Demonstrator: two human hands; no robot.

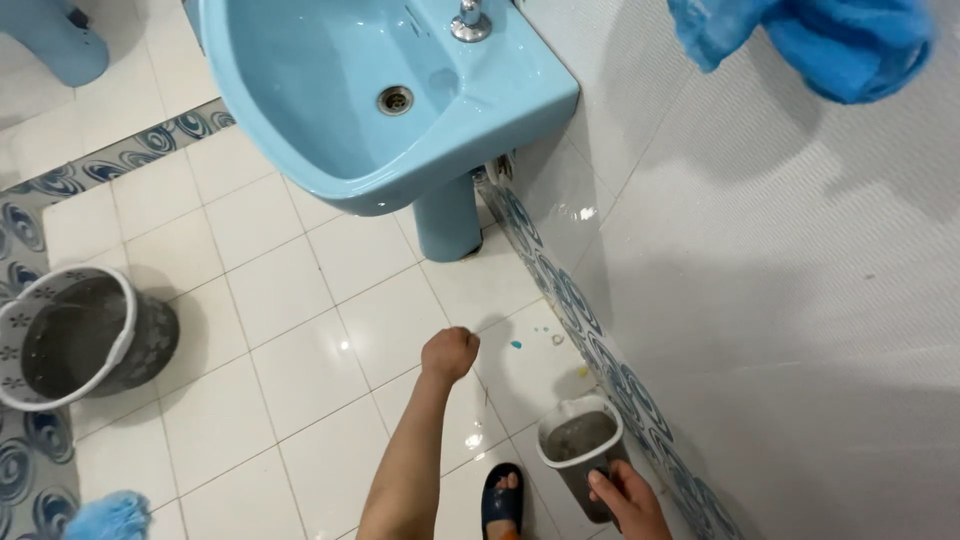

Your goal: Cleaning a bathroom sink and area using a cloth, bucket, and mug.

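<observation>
I gripped the small grey jug [578, 447] low by the right wall, my right hand [625, 500] wrapped around its near side. My left hand [450, 352] hung clenched, holding nothing, over the wet floor [300, 300]. I judged my sandalled foot [500, 500] could slip there, tipping the jug.

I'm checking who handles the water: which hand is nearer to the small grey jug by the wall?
The right hand: it grips the small grey jug at its lower side. The left hand, closed in a fist, is out over the floor tiles, apart from the jug.
</observation>
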